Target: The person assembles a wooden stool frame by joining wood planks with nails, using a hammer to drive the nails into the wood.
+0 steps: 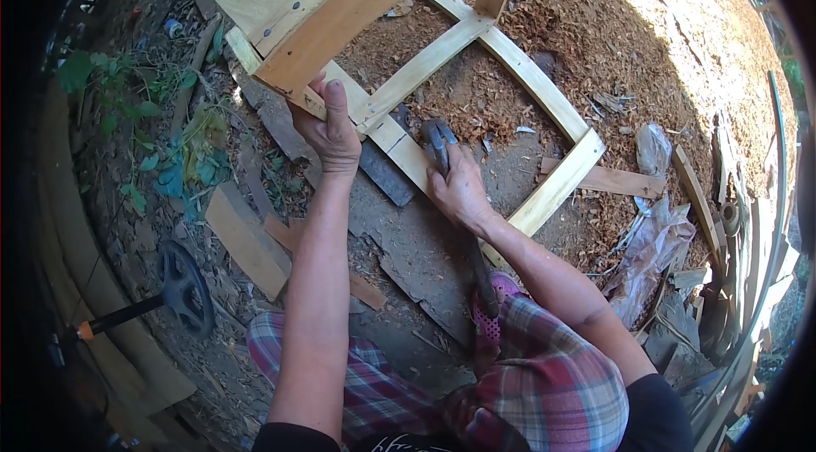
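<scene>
A pale wooden frame (pixel 429 61) of nailed slats, with a broad curved piece (pixel 340 23) at its top, lies tilted on the ground in front of me. My left hand (pixel 330 133) is closed around its lower left slat, just under the curved piece's end, thumb pointing up. Nail heads show on the curved piece and at the slat joints. My right hand (pixel 459 189) grips a hammer (pixel 439 139) close to its metal head, over the near slat. The dark handle runs back beneath my forearm toward my pink shoe (pixel 489 324).
Wood shavings (pixel 629 53) cover the ground beyond the frame. Board offcuts (pixel 246 240) lie at left, near a black wheel-shaped handle (pixel 187 286) on a rod. Crumpled plastic (pixel 650 248) and a loose wood strip (pixel 616 180) lie at right, beside stacked scrap wood (pixel 748 274).
</scene>
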A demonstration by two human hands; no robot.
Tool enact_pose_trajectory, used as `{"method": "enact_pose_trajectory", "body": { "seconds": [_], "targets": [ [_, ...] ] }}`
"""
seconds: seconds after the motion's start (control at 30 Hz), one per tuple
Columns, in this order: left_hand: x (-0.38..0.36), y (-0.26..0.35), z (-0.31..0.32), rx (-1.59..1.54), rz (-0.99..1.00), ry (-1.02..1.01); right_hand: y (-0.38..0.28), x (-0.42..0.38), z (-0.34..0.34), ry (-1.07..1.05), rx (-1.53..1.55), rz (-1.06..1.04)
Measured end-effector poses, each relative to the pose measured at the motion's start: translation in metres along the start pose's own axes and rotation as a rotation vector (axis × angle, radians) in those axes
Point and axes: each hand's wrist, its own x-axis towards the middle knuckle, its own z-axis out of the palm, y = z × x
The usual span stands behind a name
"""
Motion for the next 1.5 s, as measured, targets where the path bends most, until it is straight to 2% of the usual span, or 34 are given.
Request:
{"method": "enact_pose_trajectory", "body": {
  "seconds": [0.03,0.17,0.23,0.27,0.33,0.37,0.5,0.6,0.67,0.77,0.83,0.87,0.93,0.97,1.0,1.07,1.1,1.17,1.23,1.3,1.43,1.5],
  "targets": [
    [0.001,-0.012,0.000,0.047,0.083,0.040,0.001,0.000,0.001,0.012,-0.003,-0.022],
    [-0.001,-0.021,0.003,0.098,0.115,0.037,-0.004,0.000,-0.004,-0.025,0.009,0.036],
    [-0.001,-0.001,0.017,-0.032,0.204,0.091,-0.007,0.000,-0.006,-0.039,0.014,0.007],
    [0.002,-0.001,0.020,-0.033,0.193,0.086,-0.006,0.001,-0.006,-0.040,0.012,0.019],
    [0.006,-0.003,0.023,-0.056,0.292,0.168,-0.005,0.000,-0.006,-0.059,0.019,0.026],
    [0.004,-0.007,0.020,-0.077,0.211,0.157,-0.006,0.000,-0.006,-0.058,0.020,0.037],
    [0.003,-0.011,0.020,-0.068,0.185,0.172,-0.009,0.001,-0.007,-0.055,0.020,0.027],
    [0.002,-0.001,0.027,-0.089,0.240,0.152,-0.004,0.002,-0.006,-0.038,0.016,0.000],
    [0.004,0.008,0.029,0.006,0.344,0.168,-0.002,0.002,-0.007,-0.033,0.003,-0.028],
    [0.003,0.008,0.022,0.059,0.327,0.106,-0.001,0.005,-0.012,-0.097,-0.081,-0.002],
    [0.003,0.006,0.020,0.093,0.345,0.098,-0.003,0.008,-0.012,0.026,-0.106,-0.086],
    [0.002,0.004,0.019,0.126,0.358,0.081,-0.007,0.012,-0.016,0.022,-0.104,-0.086],
    [0.002,-0.001,0.016,0.159,0.373,0.106,-0.019,0.029,-0.029,-0.100,-0.021,0.049],
    [0.002,-0.004,0.016,0.185,0.391,0.128,-0.020,0.041,-0.030,-0.113,0.117,0.111],
    [0.002,-0.005,0.017,0.211,0.409,0.150,-0.026,0.051,-0.032,-0.113,0.116,0.114],
    [0.001,-0.004,0.020,0.175,0.399,0.162,-0.042,0.074,-0.037,-0.001,0.154,0.028],
    [0.002,-0.004,0.021,0.143,0.391,0.175,-0.048,0.086,-0.040,0.002,0.155,0.031],
    [0.000,-0.008,0.016,0.179,0.367,0.160,-0.058,0.112,-0.043,-0.036,0.128,-0.104],
    [-0.002,-0.011,0.015,0.217,0.344,0.142,-0.054,0.139,-0.036,-0.056,0.101,-0.084],
    [-0.002,-0.014,0.018,0.002,0.263,0.087,-0.052,0.149,-0.033,-0.053,0.009,-0.086],
    [-0.001,-0.018,0.020,0.008,0.325,0.108,-0.041,0.153,-0.022,-0.036,-0.093,-0.091],
    [-0.001,-0.016,0.021,-0.071,0.235,0.122,-0.042,0.155,-0.019,-0.048,-0.179,-0.110]
  ]
}}
